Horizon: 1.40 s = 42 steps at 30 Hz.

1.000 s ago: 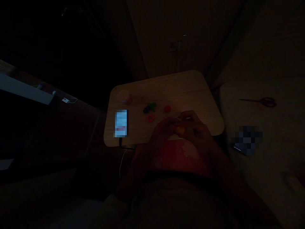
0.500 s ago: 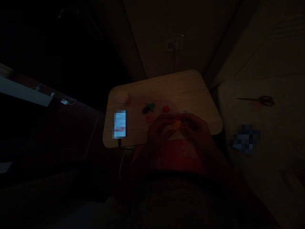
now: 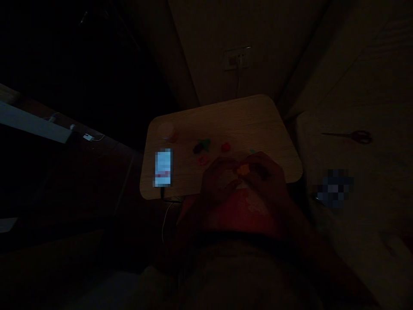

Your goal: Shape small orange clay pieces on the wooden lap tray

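Note:
It is very dark. A small orange lump [image 3: 243, 169], perhaps modelling clay, is pinched between the thumb and fingers of my right hand [image 3: 266, 174], just above the near edge of a wooden table [image 3: 245, 116]. Beside it, my left hand [image 3: 216, 178] is curved with thumb and fingers apart, its fingertips close to the lump's left side; whether they touch it I cannot tell. Farther off on the table lie a red lump [image 3: 225, 147], a reddish-orange ring-like piece [image 3: 203, 160], a green piece [image 3: 204, 144] and a dark purple one [image 3: 197, 149].
A lit phone [image 3: 163, 168] is at the table's left, with a pale round-lidded tub [image 3: 167, 130] behind it. A tiny teal bit [image 3: 252, 151] shows beyond my right hand. Scissors [image 3: 348, 136] lie on the pale surface at right. A wall socket [image 3: 237, 58] holds a plug and cable.
The orange lump has shifted slightly right with my right hand. My left thumb has moved away from it and toward me, widening the gap between thumb and fingers.

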Available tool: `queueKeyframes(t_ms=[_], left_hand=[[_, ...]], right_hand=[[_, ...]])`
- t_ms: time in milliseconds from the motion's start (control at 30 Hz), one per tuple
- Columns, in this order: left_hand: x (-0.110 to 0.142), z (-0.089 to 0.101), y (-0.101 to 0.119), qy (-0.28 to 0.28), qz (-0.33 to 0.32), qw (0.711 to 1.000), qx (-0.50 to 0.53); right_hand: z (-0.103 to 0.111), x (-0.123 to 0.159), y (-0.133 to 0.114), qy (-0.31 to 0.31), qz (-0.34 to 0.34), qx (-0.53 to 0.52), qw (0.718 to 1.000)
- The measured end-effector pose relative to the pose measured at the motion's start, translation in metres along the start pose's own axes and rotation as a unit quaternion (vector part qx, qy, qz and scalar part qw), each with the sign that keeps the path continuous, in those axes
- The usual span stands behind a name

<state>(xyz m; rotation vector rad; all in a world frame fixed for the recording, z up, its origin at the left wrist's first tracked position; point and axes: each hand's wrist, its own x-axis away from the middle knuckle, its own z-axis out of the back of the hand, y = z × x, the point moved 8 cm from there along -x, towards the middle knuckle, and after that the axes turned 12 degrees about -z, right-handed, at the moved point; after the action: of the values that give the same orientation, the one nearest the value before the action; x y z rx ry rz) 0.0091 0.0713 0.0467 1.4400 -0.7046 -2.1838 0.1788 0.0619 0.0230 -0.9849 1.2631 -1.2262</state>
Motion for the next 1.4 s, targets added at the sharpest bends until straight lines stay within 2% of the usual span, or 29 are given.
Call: queueKeyframes(t_ms=[67,167,433,667,900,1000,1100,1233,1400], left_hand=[[-0.004,0.001,0.003,-0.021,-0.025,0.999,-0.027],[-0.007,0.005,0.003,-0.024,-0.037,0.998,-0.055],[-0.011,0.015,0.005,-0.005,-0.034,0.999,-0.037],[-0.013,0.014,0.015,-0.027,-0.042,0.997,-0.059],[-0.010,0.012,0.019,-0.015,-0.035,0.997,-0.067],[-0.012,0.013,0.020,0.001,-0.038,0.997,-0.070],[-0.014,0.014,0.020,0.004,-0.046,0.996,-0.075],[-0.014,0.009,0.020,-0.040,-0.063,0.994,-0.082],[-0.015,0.008,0.016,-0.075,-0.070,0.991,-0.087]], right_hand=[[0.001,0.002,-0.008,0.009,0.030,0.044,0.999],[0.000,0.004,-0.019,0.011,0.056,0.078,0.995],[0.003,0.006,-0.032,-0.030,0.099,0.067,0.992],[0.004,0.009,-0.038,-0.027,0.100,0.103,0.989],[0.001,0.010,-0.042,-0.017,0.104,0.099,0.989],[0.001,0.007,-0.035,-0.026,0.068,0.032,0.997],[-0.004,0.003,-0.014,-0.060,-0.041,-0.089,0.993],[-0.019,0.005,0.014,-0.101,-0.189,-0.177,0.961],[-0.029,0.014,0.023,-0.111,-0.278,-0.247,0.922]])
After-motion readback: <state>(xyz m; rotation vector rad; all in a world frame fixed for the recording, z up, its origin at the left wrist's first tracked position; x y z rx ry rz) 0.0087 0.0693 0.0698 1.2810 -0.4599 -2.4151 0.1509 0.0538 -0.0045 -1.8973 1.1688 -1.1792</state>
